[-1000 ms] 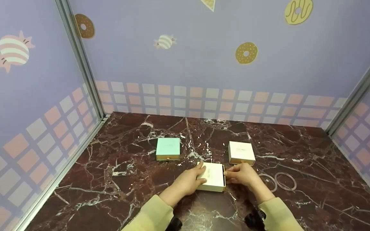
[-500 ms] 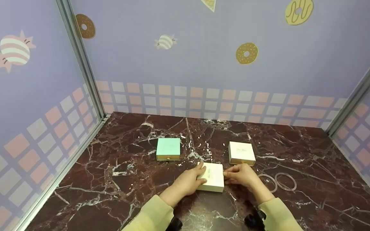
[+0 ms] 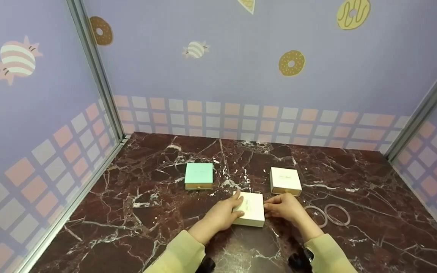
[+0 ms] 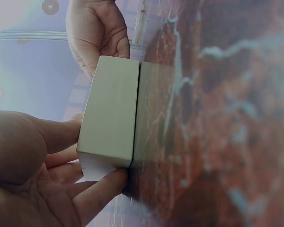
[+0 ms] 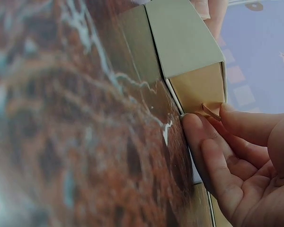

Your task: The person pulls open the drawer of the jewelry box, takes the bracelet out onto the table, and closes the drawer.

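A cream drawer box (image 3: 252,208) lies flat on the marble table before me. My left hand (image 3: 218,215) grips its left end, the thumb on the top and the fingers around the far and end sides. At the other end, my right hand (image 3: 286,206) is at the gold drawer front (image 5: 196,90). Its thumb and fingers pinch a small ribbon pull tab (image 5: 211,112) there, as seen in the right wrist view. The drawer front sits flush with the sleeve. Whatever is inside the box is hidden.
A mint-green drawer box (image 3: 198,175) stands back left, and another cream drawer box (image 3: 285,180) back right. Two pale rings (image 3: 338,215) lie right of my right hand. Patterned wall panels (image 3: 241,76) enclose the table's back and sides.
One second ago the drawer stuck out slightly at the right, showing a dark gap. It slid left into the sleeve as my right hand pushed slightly. My left hand kept its hold.
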`<state>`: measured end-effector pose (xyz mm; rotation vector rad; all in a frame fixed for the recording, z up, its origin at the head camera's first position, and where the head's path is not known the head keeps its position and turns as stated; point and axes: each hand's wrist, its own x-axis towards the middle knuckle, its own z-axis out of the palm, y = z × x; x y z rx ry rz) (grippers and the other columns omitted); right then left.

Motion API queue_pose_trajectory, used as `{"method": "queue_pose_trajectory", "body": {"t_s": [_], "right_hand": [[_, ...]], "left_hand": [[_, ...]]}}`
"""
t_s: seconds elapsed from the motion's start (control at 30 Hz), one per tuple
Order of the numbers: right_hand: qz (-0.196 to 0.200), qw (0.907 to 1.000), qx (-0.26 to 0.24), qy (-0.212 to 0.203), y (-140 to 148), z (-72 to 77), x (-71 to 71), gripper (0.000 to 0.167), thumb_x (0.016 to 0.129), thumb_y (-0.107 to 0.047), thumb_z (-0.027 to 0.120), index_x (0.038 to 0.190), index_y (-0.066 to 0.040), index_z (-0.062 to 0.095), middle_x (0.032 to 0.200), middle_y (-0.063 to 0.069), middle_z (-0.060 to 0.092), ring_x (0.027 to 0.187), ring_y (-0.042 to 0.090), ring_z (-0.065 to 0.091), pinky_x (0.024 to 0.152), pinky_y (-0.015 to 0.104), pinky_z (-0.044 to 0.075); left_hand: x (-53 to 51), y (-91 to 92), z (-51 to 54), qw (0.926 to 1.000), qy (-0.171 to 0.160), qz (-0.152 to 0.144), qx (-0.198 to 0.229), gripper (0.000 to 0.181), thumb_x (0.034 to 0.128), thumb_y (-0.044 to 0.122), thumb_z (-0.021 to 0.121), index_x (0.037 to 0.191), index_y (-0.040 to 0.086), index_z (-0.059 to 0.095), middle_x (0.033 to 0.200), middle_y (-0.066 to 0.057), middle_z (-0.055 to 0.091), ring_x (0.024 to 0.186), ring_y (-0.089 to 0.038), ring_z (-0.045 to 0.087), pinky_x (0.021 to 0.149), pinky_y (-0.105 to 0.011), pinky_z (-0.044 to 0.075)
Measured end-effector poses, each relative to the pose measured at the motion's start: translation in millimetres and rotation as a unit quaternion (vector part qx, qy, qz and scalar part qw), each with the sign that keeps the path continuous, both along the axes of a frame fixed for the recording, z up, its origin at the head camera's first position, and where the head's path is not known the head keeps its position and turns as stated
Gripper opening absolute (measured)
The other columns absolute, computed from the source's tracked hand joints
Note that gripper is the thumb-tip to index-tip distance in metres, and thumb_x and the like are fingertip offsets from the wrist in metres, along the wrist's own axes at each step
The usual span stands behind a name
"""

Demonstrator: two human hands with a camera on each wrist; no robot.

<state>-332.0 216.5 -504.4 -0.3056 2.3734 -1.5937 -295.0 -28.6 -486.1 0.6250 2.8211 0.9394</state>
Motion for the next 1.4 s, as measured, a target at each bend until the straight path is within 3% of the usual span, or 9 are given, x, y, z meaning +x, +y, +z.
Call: {"method": "queue_pose_trajectory", "body": {"t_s": [0.5, 0.63, 0.77, 0.9, 1.0, 1.17, 1.4], "right_hand": [[-0.012, 0.9998, 0.014, -0.008, 0.2, 2.6, -0.3, 0.028, 0.098, -0.006, 0.067, 0.115, 0.016, 0.070, 0.098, 0.021, 0.079, 0.079, 0.016, 0.077, 0.071, 0.025, 0.064], [-0.031, 0.9994, 0.007, -0.011, -0.9, 4.2, -0.5, 0.033, 0.099, -0.008, 0.065, 0.122, 0.016, 0.066, 0.099, 0.019, 0.079, 0.082, 0.015, 0.077, 0.071, 0.024, 0.063], [-0.051, 0.9987, 0.000, -0.007, -3.2, 5.2, 0.1, 0.036, 0.101, -0.006, 0.061, 0.128, 0.017, 0.061, 0.107, 0.022, 0.076, 0.089, 0.016, 0.075, 0.076, 0.028, 0.064], [-0.052, 0.9981, 0.016, 0.028, -3.8, 4.9, -0.8, 0.037, 0.101, -0.007, 0.060, 0.132, 0.013, 0.061, 0.122, 0.026, 0.071, 0.100, 0.018, 0.070, 0.080, 0.030, 0.062], [-0.028, 0.9963, 0.035, 0.073, -3.6, 4.4, -2.1, 0.036, 0.101, -0.008, 0.061, 0.132, 0.011, 0.063, 0.128, 0.027, 0.069, 0.106, 0.020, 0.068, 0.083, 0.025, 0.058], [0.004, 0.9921, 0.048, 0.116, -3.9, 3.7, -2.7, 0.031, 0.099, -0.007, 0.063, 0.124, 0.011, 0.069, 0.124, 0.027, 0.071, 0.105, 0.018, 0.069, 0.083, 0.015, 0.053], [-0.005, 0.9903, 0.053, 0.128, -3.8, 2.9, -1.6, 0.025, 0.097, -0.005, 0.066, 0.116, 0.010, 0.073, 0.113, 0.026, 0.075, 0.092, 0.013, 0.069, 0.075, 0.016, 0.054]], "left_hand": [[-0.2, -1.5, 1.9, 0.9998, 0.005, -0.016, -0.008, 0.060, 0.1020, 0.029, 0.064, 0.152, 0.002, 0.047, 0.167, -0.016, 0.032, 0.146, -0.038, 0.047, 0.121, -0.049, 0.041], [-1.1, -1.7, 1.5, 0.9995, 0.005, -0.027, -0.016, 0.078, 0.0934, 0.038, 0.075, 0.154, 0.000, 0.044, 0.168, -0.018, 0.028, 0.146, -0.039, 0.046, 0.121, -0.047, 0.041], [-0.9, -0.5, 0.9, 0.9984, 0.013, -0.033, -0.044, 0.088, 0.0855, 0.035, 0.084, 0.155, -0.001, 0.042, 0.168, -0.019, 0.028, 0.145, -0.039, 0.048, 0.120, -0.046, 0.043], [0.0, 0.7, 1.2, 0.9971, 0.018, -0.032, -0.067, 0.081, 0.0891, 0.029, 0.080, 0.155, 0.003, 0.043, 0.169, -0.015, 0.030, 0.144, -0.038, 0.048, 0.120, -0.045, 0.043], [0.8, 1.1, 1.5, 0.9968, 0.018, -0.036, -0.069, 0.077, 0.0906, 0.028, 0.078, 0.156, 0.005, 0.044, 0.169, -0.012, 0.030, 0.145, -0.037, 0.048, 0.121, -0.045, 0.042], [1.6, 0.8, 2.9, 0.9964, 0.022, -0.041, -0.071, 0.077, 0.0887, 0.028, 0.080, 0.155, 0.008, 0.045, 0.168, -0.008, 0.033, 0.144, -0.034, 0.050, 0.121, -0.043, 0.043], [1.3, -0.9, 6.0, 0.9948, 0.051, -0.029, -0.083, 0.068, 0.0865, 0.021, 0.081, 0.148, 0.010, 0.055, 0.162, -0.005, 0.044, 0.136, -0.033, 0.058, 0.113, -0.041, 0.050]]}}
